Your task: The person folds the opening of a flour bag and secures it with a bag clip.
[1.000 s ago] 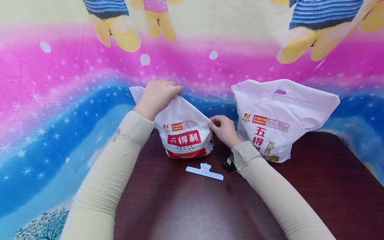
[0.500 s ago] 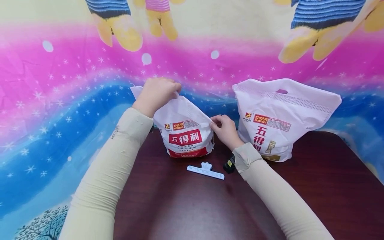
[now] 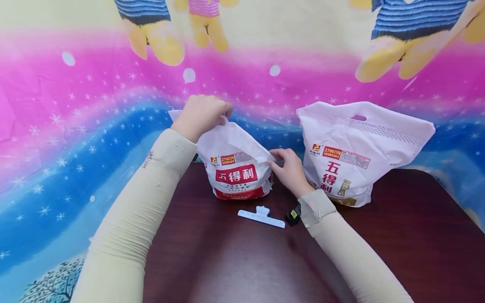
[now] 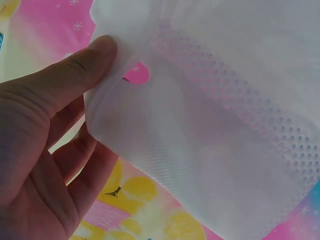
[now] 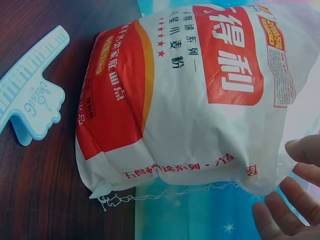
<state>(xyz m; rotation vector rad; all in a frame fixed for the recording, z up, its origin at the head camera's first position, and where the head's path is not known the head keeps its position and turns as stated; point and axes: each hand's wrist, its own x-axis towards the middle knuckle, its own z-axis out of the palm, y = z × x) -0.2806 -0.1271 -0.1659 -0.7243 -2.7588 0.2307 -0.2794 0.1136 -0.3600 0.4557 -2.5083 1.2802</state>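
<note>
The Wudeli wheat-flour bag, white with a red printed panel, stands upright on the dark wood-grain table, left of a second flour bag. Its top edge slopes down toward the right. A thread seam with loose loops shows along one edge in the right wrist view.

The left hand grips the top edge of the bag; in the left wrist view the thumb lies on the near face, beside a handle hole, with the other fingers behind. A dotted band crosses the white material there.

The right hand pinches the bag's right edge between thumb and index finger; its remaining fingers are loosely bent and apart from one another.

In front of the bag, on the table, lies a pale blue bag clip with lettering on its tab. Just beside it is a small black object bearing a yellow label, near the right cuff; attachment to the wrist cannot be determined. The second flour bag stands upright beyond the right hand, its own cut-out handle at the top. Cream sleeves cover both forearms. Behind hangs a pink-and-blue backdrop printed with snowflakes.
</note>
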